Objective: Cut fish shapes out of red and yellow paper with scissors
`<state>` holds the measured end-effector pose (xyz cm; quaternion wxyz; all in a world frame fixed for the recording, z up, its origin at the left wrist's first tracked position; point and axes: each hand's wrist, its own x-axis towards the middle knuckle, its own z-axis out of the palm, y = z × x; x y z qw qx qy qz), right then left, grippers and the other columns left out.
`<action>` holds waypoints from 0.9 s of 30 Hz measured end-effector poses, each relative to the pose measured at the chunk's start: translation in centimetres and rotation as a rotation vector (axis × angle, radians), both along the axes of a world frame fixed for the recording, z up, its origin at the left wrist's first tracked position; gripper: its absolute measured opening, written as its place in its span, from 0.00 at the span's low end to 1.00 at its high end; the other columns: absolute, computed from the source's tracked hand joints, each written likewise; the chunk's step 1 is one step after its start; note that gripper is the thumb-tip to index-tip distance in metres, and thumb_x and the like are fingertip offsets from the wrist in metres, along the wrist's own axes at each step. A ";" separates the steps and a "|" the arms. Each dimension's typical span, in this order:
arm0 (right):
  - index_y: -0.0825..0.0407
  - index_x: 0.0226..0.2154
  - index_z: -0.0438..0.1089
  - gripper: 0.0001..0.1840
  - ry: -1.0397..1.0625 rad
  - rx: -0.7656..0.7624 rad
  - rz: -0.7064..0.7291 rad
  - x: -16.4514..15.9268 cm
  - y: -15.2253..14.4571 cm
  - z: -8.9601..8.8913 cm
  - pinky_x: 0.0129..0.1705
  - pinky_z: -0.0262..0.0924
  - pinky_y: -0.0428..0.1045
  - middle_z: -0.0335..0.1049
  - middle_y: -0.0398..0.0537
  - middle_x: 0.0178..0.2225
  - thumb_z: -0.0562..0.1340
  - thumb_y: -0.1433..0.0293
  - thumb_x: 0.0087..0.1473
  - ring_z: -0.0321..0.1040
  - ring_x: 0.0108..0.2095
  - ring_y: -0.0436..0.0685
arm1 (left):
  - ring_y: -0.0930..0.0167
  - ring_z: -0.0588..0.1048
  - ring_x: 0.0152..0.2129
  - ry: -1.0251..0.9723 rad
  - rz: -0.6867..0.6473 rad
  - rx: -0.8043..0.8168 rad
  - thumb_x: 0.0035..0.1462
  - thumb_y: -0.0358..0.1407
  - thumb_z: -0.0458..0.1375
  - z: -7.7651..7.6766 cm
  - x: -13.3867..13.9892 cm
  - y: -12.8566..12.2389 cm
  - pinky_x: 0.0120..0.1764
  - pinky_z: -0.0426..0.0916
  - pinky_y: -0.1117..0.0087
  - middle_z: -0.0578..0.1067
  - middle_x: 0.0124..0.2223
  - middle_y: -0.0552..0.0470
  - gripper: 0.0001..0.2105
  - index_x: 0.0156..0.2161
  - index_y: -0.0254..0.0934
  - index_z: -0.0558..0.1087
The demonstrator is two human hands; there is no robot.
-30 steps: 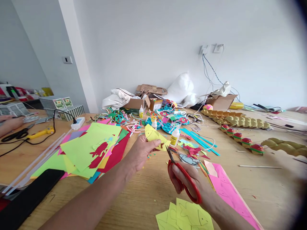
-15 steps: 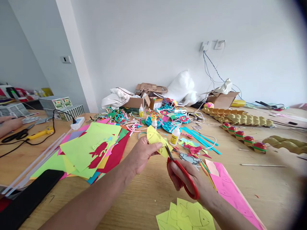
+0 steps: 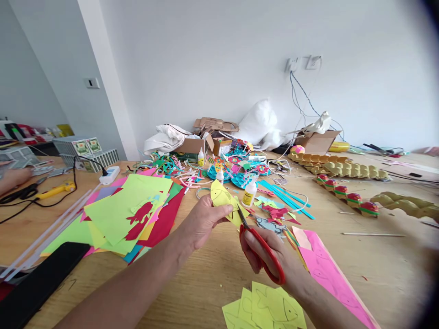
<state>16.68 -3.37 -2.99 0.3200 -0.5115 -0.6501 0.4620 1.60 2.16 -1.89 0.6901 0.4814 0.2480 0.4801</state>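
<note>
Between the thumb and fingers of my left hand point(image 3: 205, 220) is a yellow paper fish point(image 3: 221, 195), partly cut, with an eye and outline drawn on it. My right hand point(image 3: 270, 249) grips the red-handled scissors point(image 3: 280, 269), fingers through the loops. Their dark blades point(image 3: 242, 215) meet the right part of the yellow paper; how far apart they are is hard to see. Below my hands, yellow paper pieces point(image 3: 274, 308) with drawn fish lie on the table, partly hidden by my right forearm.
Coloured paper sheets point(image 3: 120, 214) with red paper fish are piled at left, near a black slab-like object point(image 3: 51, 274). A glue bottle point(image 3: 249, 193) stands behind my hands. Pink paper point(image 3: 322, 269) and painted egg-carton strips point(image 3: 353, 198) lie at right. Another person's hand point(image 3: 12, 178) shows at far left.
The scissors and the yellow fish have hardly moved, both hands keeping their grips. The whole view has shifted slightly. At far left the other person's hand has moved a little.
</note>
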 end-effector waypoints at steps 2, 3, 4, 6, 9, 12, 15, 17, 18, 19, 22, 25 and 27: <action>0.48 0.17 0.56 0.25 -0.005 0.003 -0.009 0.0 0.0 0.1 0.15 0.45 0.45 0.55 0.39 0.12 0.50 0.45 0.49 0.54 0.15 0.50 | 0.76 0.70 0.24 -0.004 0.000 -0.005 0.41 0.32 0.63 0.0 0.0 0.0 0.29 0.63 0.74 0.73 0.26 0.56 0.06 0.28 0.35 0.71; 0.48 0.17 0.56 0.25 -0.006 0.005 -0.011 0.0 0.0 0.1 0.16 0.46 0.45 0.55 0.39 0.12 0.50 0.46 0.49 0.54 0.15 0.50 | 0.76 0.70 0.24 -0.004 0.000 -0.009 0.41 0.31 0.63 0.1 0.0 -0.1 0.29 0.64 0.74 0.73 0.26 0.56 0.06 0.28 0.35 0.71; 0.48 0.17 0.56 0.25 -0.006 0.005 -0.013 0.0 0.0 0.2 0.16 0.46 0.45 0.55 0.39 0.12 0.51 0.46 0.49 0.54 0.15 0.50 | 0.76 0.70 0.24 -0.005 0.001 -0.013 0.41 0.31 0.63 0.1 0.0 -0.1 0.29 0.64 0.75 0.73 0.26 0.56 0.06 0.28 0.35 0.71; 0.48 0.17 0.56 0.25 -0.006 0.001 -0.015 0.0 -0.1 0.2 0.15 0.45 0.45 0.54 0.38 0.12 0.51 0.46 0.49 0.53 0.15 0.49 | 0.76 0.70 0.24 -0.006 -0.002 -0.019 0.41 0.31 0.63 0.1 0.0 -0.1 0.30 0.64 0.75 0.74 0.26 0.56 0.06 0.28 0.35 0.71; 0.49 0.16 0.55 0.25 0.009 -0.008 -0.019 0.0 -0.2 0.2 0.16 0.45 0.44 0.54 0.38 0.12 0.52 0.46 0.48 0.51 0.15 0.49 | 0.75 0.71 0.24 0.009 -0.004 -0.023 0.41 0.31 0.64 0.2 0.0 -0.1 0.30 0.64 0.74 0.74 0.26 0.55 0.06 0.28 0.34 0.72; 0.49 0.16 0.55 0.26 0.037 -0.018 -0.025 0.0 -0.2 0.1 0.16 0.45 0.44 0.55 0.38 0.12 0.54 0.46 0.47 0.51 0.15 0.47 | 0.74 0.72 0.24 0.035 -0.015 -0.022 0.40 0.32 0.64 0.3 0.0 0.0 0.31 0.65 0.74 0.75 0.26 0.53 0.07 0.28 0.34 0.73; 0.50 0.17 0.56 0.26 0.055 -0.040 -0.024 0.2 -0.1 -0.3 0.16 0.44 0.43 0.55 0.37 0.12 0.54 0.46 0.47 0.50 0.14 0.46 | 0.75 0.72 0.24 0.043 -0.033 -0.024 0.39 0.32 0.65 0.4 -0.2 0.1 0.30 0.65 0.74 0.75 0.26 0.54 0.08 0.28 0.34 0.73; 0.50 0.17 0.56 0.26 0.049 -0.064 -0.023 0.3 -0.1 -0.5 0.16 0.43 0.43 0.54 0.36 0.11 0.54 0.46 0.48 0.49 0.13 0.46 | 0.75 0.72 0.23 0.055 -0.052 -0.026 0.39 0.33 0.65 0.4 -0.4 0.2 0.30 0.66 0.74 0.75 0.26 0.54 0.08 0.27 0.34 0.73; 0.50 0.17 0.57 0.26 0.043 -0.075 -0.022 0.4 -0.1 -0.6 0.16 0.42 0.43 0.53 0.35 0.11 0.54 0.46 0.47 0.49 0.13 0.46 | 0.75 0.72 0.23 0.065 -0.062 -0.027 0.39 0.33 0.66 0.4 -0.5 0.2 0.30 0.66 0.74 0.75 0.26 0.54 0.08 0.27 0.34 0.73; 0.50 0.17 0.57 0.26 0.037 -0.083 -0.021 0.4 -0.1 -0.7 0.16 0.42 0.43 0.52 0.35 0.11 0.54 0.45 0.47 0.48 0.12 0.45 | 0.74 0.72 0.23 0.075 -0.071 -0.028 0.38 0.34 0.66 0.4 -0.5 0.3 0.30 0.66 0.74 0.75 0.26 0.53 0.08 0.27 0.34 0.73; 0.50 0.17 0.57 0.28 0.029 -0.097 -0.018 0.4 -0.1 -0.7 0.15 0.40 0.43 0.52 0.34 0.10 0.53 0.43 0.46 0.46 0.12 0.45 | 0.74 0.73 0.24 0.089 -0.084 -0.032 0.38 0.34 0.67 0.5 -0.8 0.3 0.31 0.67 0.73 0.76 0.26 0.52 0.10 0.28 0.34 0.73; 0.50 0.17 0.57 0.29 0.020 -0.096 -0.012 0.5 -0.1 -0.7 0.15 0.39 0.43 0.51 0.34 0.09 0.53 0.42 0.46 0.45 0.11 0.45 | 0.73 0.73 0.24 0.099 -0.100 -0.035 0.37 0.35 0.67 0.6 -0.9 0.4 0.31 0.67 0.72 0.76 0.26 0.52 0.11 0.28 0.34 0.73; 0.50 0.18 0.57 0.29 0.008 -0.092 0.001 0.7 0.0 -0.9 0.15 0.39 0.43 0.51 0.34 0.09 0.52 0.42 0.46 0.45 0.11 0.45 | 0.73 0.73 0.24 0.109 -0.119 -0.035 0.37 0.35 0.67 0.6 -0.9 0.5 0.32 0.68 0.72 0.76 0.26 0.52 0.11 0.28 0.33 0.74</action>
